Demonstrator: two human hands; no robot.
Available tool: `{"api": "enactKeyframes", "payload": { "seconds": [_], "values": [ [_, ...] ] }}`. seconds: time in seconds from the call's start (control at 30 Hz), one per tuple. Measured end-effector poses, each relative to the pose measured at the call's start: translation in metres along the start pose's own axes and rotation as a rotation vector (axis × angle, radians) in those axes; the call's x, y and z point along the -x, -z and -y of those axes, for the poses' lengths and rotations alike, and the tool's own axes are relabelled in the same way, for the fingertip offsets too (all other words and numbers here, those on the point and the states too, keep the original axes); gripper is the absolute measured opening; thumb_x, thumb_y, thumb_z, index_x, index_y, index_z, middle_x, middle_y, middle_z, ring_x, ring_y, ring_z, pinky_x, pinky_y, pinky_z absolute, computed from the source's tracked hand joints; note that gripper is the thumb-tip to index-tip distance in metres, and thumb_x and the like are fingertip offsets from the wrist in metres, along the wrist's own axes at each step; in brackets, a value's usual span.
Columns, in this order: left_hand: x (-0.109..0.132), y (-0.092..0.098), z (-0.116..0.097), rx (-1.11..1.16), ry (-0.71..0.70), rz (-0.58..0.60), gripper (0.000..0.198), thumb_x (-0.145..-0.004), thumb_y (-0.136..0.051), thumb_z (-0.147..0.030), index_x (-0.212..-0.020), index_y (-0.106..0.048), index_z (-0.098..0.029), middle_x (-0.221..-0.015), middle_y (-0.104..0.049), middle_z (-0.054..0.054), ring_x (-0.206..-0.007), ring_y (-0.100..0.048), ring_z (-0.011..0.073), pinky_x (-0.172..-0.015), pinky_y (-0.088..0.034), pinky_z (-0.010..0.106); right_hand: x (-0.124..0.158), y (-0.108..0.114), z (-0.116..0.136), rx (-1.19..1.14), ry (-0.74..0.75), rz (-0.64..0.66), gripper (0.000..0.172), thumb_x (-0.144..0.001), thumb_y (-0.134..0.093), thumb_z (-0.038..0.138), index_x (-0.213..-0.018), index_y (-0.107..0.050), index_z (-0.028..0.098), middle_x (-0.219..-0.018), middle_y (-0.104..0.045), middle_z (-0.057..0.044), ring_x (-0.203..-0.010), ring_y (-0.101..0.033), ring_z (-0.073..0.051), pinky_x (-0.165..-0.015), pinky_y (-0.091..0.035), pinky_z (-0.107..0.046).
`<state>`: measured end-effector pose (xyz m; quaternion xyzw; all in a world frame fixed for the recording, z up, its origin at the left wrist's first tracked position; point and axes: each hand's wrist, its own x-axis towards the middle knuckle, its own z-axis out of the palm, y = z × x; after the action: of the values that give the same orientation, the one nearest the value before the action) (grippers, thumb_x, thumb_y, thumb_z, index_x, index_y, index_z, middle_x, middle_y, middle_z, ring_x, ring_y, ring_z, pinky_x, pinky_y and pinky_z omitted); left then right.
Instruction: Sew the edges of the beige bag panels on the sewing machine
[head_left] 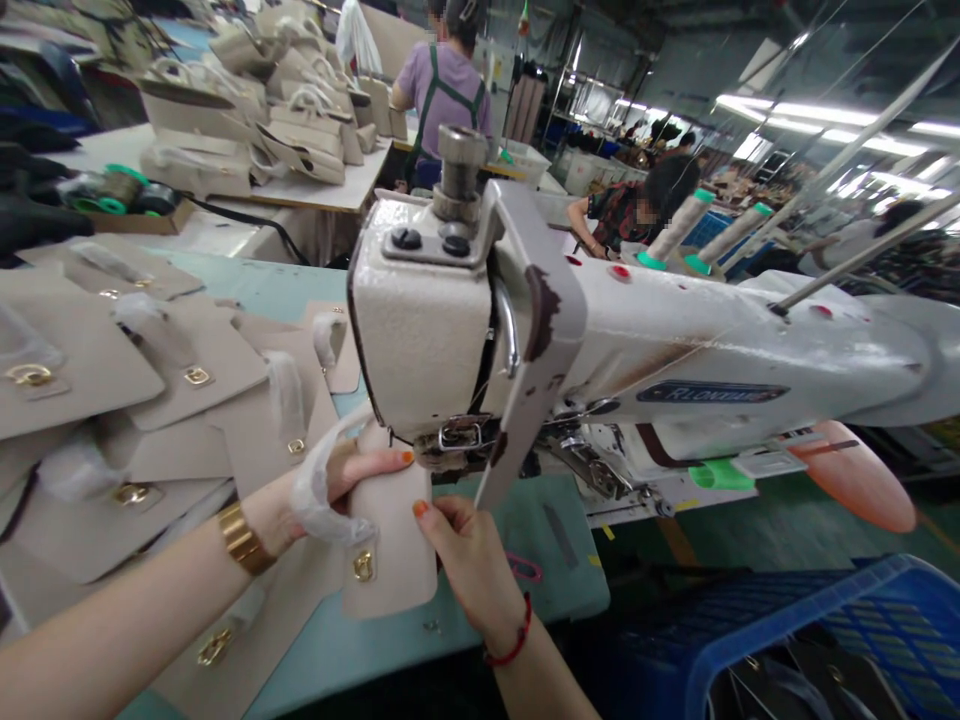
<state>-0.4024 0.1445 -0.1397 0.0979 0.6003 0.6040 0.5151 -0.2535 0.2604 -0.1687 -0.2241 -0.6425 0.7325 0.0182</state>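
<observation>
A beige bag flap [394, 560] with a gold buckle [363, 567] and a plastic-wrapped handle [330, 500] lies under the head of a white sewing machine [420, 330]. My left hand [346, 472] reaches through the wrapped handle and grips the flap's left side, its thumb flat on top near the needle area. At the right edge, my right hand [466, 550] pinches the same flap between thumb and fingers. The fingers beneath the flap are hidden, and the machine head covers the flap's far end.
Several similar beige flaps [202, 350] overlap on the green table [555, 590] to my left. A blue basket [697, 660] with dark pieces stands at lower right. Beige bags [202, 150] fill another table behind. One person [442, 90] stands beyond; another [630, 205] works farther right.
</observation>
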Motion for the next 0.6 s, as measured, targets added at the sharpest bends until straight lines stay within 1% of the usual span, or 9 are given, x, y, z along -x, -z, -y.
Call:
{"api": "enactKeyframes", "payload": {
  "seconds": [0.07, 0.13, 0.2, 0.3, 0.37, 0.43, 0.5, 0.53, 0.6],
  "values": [
    [-0.003, 0.003, 0.003, 0.028, 0.003, 0.025, 0.028, -0.07, -0.076, -0.035, -0.094, -0.071, -0.021, -0.074, -0.075, 0.0, -0.074, -0.071, 0.0224, -0.067, -0.057, 0.03, 0.0, 0.0, -0.002, 0.01, 0.012, -0.023, 0.041, -0.084, -0.058, 0.051, -0.074, -0.069, 0.013, -0.062, -0.059, -0.001, -0.056, -0.047, -0.011, -0.049, -0.033, -0.021],
    [-0.005, 0.005, 0.004, 0.046, 0.002, 0.029, 0.037, -0.07, -0.076, -0.031, -0.106, -0.069, -0.024, -0.074, -0.075, -0.002, -0.077, -0.071, 0.0228, -0.067, -0.057, 0.03, -0.002, 0.0, -0.003, 0.012, 0.014, -0.034, 0.041, -0.083, -0.058, 0.052, -0.072, -0.069, 0.014, -0.061, -0.06, -0.001, -0.056, -0.048, -0.012, -0.048, -0.033, -0.021],
    [-0.007, 0.005, 0.003, 0.055, -0.007, 0.013, 0.041, -0.069, -0.076, -0.03, -0.109, -0.068, -0.025, -0.07, -0.075, -0.003, -0.079, -0.071, 0.0234, -0.068, -0.057, 0.03, -0.004, -0.001, -0.003, 0.011, 0.016, -0.038, 0.042, -0.083, -0.057, 0.052, -0.071, -0.069, 0.014, -0.061, -0.06, -0.001, -0.056, -0.049, -0.012, -0.048, -0.033, -0.021],
    [-0.006, 0.002, -0.002, 0.07, -0.036, 0.001, 0.033, -0.066, -0.077, -0.031, -0.098, -0.071, -0.025, -0.062, -0.072, -0.004, -0.083, -0.07, 0.0236, -0.077, -0.056, 0.033, -0.006, -0.002, 0.0, 0.018, 0.012, -0.033, 0.043, -0.084, -0.054, 0.052, -0.068, -0.068, 0.014, -0.06, -0.058, -0.001, -0.056, -0.048, -0.013, -0.048, -0.032, -0.021],
    [-0.004, -0.001, -0.008, 0.086, -0.043, 0.003, 0.027, -0.062, -0.079, -0.032, -0.087, -0.073, -0.024, -0.057, -0.07, -0.005, -0.081, -0.07, 0.0234, -0.078, -0.055, 0.034, -0.008, -0.003, 0.003, 0.03, 0.012, -0.027, 0.044, -0.085, -0.053, 0.052, -0.067, -0.066, 0.014, -0.06, -0.056, -0.001, -0.055, -0.046, -0.012, -0.048, -0.031, -0.021],
    [-0.002, -0.005, -0.014, 0.103, -0.032, 0.005, 0.022, -0.057, -0.082, -0.035, -0.071, -0.071, -0.023, -0.049, -0.065, -0.006, -0.076, -0.069, 0.0229, -0.073, -0.056, 0.033, -0.009, -0.004, 0.006, 0.04, 0.02, -0.03, 0.043, -0.085, -0.052, 0.05, -0.065, -0.064, 0.014, -0.06, -0.054, 0.0, -0.055, -0.043, -0.011, -0.048, -0.03, -0.021],
    [0.0, -0.008, -0.019, 0.116, -0.022, 0.003, 0.024, -0.053, -0.083, -0.038, -0.057, -0.065, -0.022, -0.043, -0.059, -0.007, -0.072, -0.069, 0.0214, -0.067, -0.056, 0.029, -0.01, -0.004, 0.008, 0.039, 0.035, -0.034, 0.042, -0.086, -0.052, 0.048, -0.064, -0.062, 0.014, -0.059, -0.051, 0.0, -0.054, -0.039, -0.01, -0.048, -0.028, -0.021],
    [0.0, -0.009, -0.021, 0.121, -0.021, 0.0, 0.027, -0.052, -0.083, -0.039, -0.053, -0.063, -0.022, -0.042, -0.058, -0.007, -0.069, -0.069, 0.0201, -0.065, -0.056, 0.027, -0.01, -0.004, 0.009, 0.03, 0.04, -0.032, 0.041, -0.087, -0.051, 0.046, -0.063, -0.06, 0.014, -0.059, -0.049, 0.001, -0.054, -0.038, -0.01, -0.048, -0.028, -0.021],
    [0.0, -0.01, -0.022, 0.13, -0.025, -0.009, 0.028, -0.051, -0.083, -0.039, -0.052, -0.062, -0.021, -0.046, -0.062, -0.007, -0.066, -0.068, 0.0179, -0.061, -0.055, 0.023, -0.01, -0.005, 0.008, 0.006, 0.046, -0.021, 0.041, -0.087, -0.051, 0.045, -0.063, -0.058, 0.014, -0.059, -0.047, 0.001, -0.055, -0.036, -0.009, -0.049, -0.027, -0.021]
  ]
}}
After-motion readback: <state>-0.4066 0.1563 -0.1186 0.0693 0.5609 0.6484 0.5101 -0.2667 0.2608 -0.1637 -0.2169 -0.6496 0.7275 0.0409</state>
